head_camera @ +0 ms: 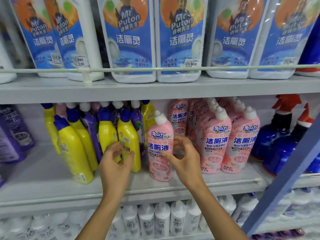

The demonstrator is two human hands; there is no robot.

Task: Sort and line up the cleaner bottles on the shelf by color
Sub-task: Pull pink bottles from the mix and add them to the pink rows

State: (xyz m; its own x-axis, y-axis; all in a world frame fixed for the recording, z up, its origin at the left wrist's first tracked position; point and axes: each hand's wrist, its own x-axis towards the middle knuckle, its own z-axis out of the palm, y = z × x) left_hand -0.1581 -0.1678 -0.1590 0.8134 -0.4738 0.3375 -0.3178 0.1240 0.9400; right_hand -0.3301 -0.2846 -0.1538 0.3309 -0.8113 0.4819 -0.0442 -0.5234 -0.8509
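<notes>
Our right hand (pixel 184 153) hovers with its fingers loosely curled and nothing inside them, the thumb tip at the right flank of the lone pink bottle (pixel 160 149); whether it actually touches, we cannot tell. Our left hand (pixel 116 161) is likewise half-curled and holds nothing, just in front of the nearest yellow bottle (pixel 129 134). The lone pink bottle stands upright toward the front edge of the middle shelf (pixel 43 172), between that yellow bottle and the pink group (pixel 230 141), with a visible gap on its right. We judge the step in hand to be closing that gap, since the bottle belongs flush against its pink fellows. To do it well we would take it round the body below the shoulder, not by the white cap. We would slide it along the board rather than lift it, keeping the label facing out and the base level with the front pink pair. The left hand can steady the nearest yellow bottle, which stands close and could tip. Further left the sorting looks unfinished: yellow bottles and purple bottles (pixel 92 129) are mixed, and a leaning yellow bottle (pixel 74 151) tilts its cap leftward near the front edge. At the right end stand blue spray bottles (pixel 275 135), and large white bottles (pixel 131 40) fill the shelf above.
</notes>
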